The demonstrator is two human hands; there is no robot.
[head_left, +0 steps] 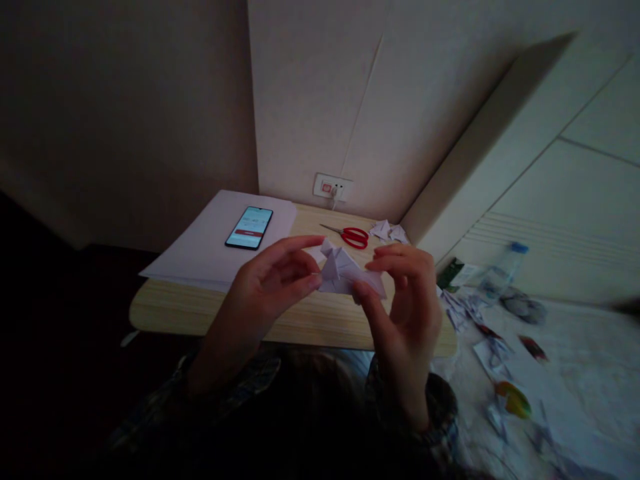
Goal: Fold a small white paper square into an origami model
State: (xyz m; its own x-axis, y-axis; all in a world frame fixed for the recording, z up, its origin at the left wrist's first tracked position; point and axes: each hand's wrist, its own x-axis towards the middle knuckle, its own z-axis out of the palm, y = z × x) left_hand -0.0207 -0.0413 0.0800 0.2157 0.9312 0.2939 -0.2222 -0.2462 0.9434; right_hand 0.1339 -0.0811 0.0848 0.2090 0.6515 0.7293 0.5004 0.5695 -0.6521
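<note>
A small folded white paper piece [341,269] is held up above the front part of the wooden table [300,320]. My left hand [273,283] pinches its left end between thumb and fingers. On the other side, my right hand [405,293] grips its right end, thumb on the near face and fingertips at the upper edge. Creases and a raised, pointed fold show on the paper's left half. Just behind it lie red-handled scissors [353,236], blades pointing left. Several folded paper pieces [389,231] rest at the table's back right corner.
A stack of white paper [200,243] covers the table's left side, with a lit phone [249,227] on top. Behind stands a wall with a socket [333,187] and a plug in it. At right, a bed [590,347] holds a plastic bottle [505,270] and scattered paper pieces.
</note>
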